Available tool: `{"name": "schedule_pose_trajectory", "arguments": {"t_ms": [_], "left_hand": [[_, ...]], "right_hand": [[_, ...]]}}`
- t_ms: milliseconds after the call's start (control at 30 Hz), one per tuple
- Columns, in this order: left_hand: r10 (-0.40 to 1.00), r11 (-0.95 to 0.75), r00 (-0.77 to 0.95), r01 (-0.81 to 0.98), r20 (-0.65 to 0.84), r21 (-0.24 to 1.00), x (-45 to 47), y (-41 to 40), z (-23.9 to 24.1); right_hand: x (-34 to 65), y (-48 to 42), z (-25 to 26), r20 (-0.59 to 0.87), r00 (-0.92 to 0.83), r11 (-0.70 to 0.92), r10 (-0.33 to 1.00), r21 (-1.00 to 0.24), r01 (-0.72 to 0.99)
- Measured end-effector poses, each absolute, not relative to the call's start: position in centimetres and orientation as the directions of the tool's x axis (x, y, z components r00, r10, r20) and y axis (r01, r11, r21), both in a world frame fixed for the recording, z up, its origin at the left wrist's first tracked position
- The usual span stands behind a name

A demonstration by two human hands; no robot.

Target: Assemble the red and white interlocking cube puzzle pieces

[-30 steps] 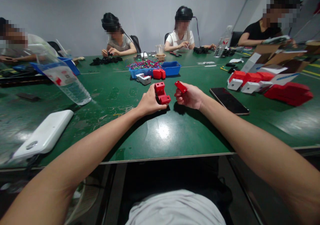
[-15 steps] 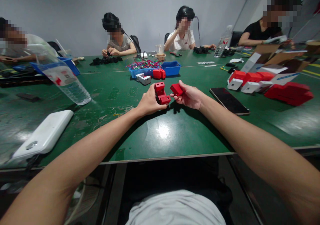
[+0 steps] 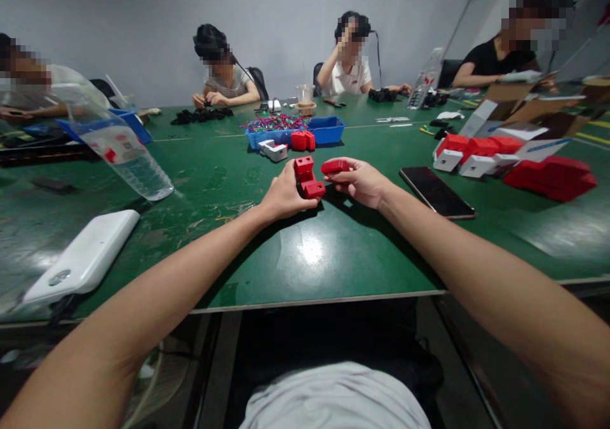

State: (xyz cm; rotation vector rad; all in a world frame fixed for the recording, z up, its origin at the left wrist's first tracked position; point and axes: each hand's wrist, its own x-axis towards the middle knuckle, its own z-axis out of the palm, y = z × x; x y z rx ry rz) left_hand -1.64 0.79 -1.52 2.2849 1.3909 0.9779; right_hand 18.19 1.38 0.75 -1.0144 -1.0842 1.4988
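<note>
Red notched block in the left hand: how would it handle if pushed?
The red notched block is probably stiff: its edges look crisp in the left hand. Its flat faces suggest sliding rather than rolling.

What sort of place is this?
Likely an assembly workshop: people seated around a long green worktable, a blue bin heaped with what look like coloured wires, and a red block in the left hand.
</note>
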Motion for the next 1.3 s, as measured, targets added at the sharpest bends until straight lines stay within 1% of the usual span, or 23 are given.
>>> {"name": "schedule_pose_trajectory", "arguments": {"t_ms": [167,300,500,667,833,967,1067,1167,1300], "left_hand": [[0.869,-0.486,0.299,0.666,0.395,0.565,-1.6,0.8,-1.5],[0.869,-0.486,0.298,0.667,0.396,0.564,-1.6,0.8,-1.5],[0.871,-0.485,0.302,0.662,0.388,0.572,-1.7,0.7,-1.4],[0.866,-0.492,0.307,0.663,0.395,0.564,-1.7,0.7,-1.5],[0.866,-0.491,0.304,0.664,0.397,0.564,-1.7,0.8,-1.6],[0.869,-0.486,0.296,0.661,0.397,0.572,-1.8,0.8,-1.6],[0.873,-0.479,0.294,0.667,0.39,0.57,-1.8,0.7,-1.6],[0.872,-0.482,0.297,0.665,0.389,0.571,-1.7,0.7,-1.5],[0.87,-0.487,0.304,0.658,0.389,0.575,-1.8,0.7,-1.6]], "right_hand": [[18.2,1.5,0.7,-0.086,-0.167,-0.128,0.982,-0.957,-0.259],[18.2,1.5,0.7,-0.065,-0.181,-0.109,0.981,-0.962,-0.249],[18.0,1.1,0.8,-0.047,-0.19,-0.081,0.981,-0.981,-0.177],[17.9,1.1,0.8,-0.038,-0.152,-0.054,0.988,-0.993,-0.104],[17.8,1.2,0.6,-0.046,-0.141,-0.058,0.989,-0.995,-0.085],[17.8,1.3,0.3,0.0,-0.087,0.002,0.996,-1.0,0.017],[17.8,1.6,0.1,0.076,-0.059,0.083,0.995,-0.989,0.123],[17.8,1.9,-0.3,0.154,-0.059,0.163,0.986,-0.97,0.183],[17.7,2.0,-0.6,0.18,-0.047,0.186,0.982,-0.949,0.253]]}}
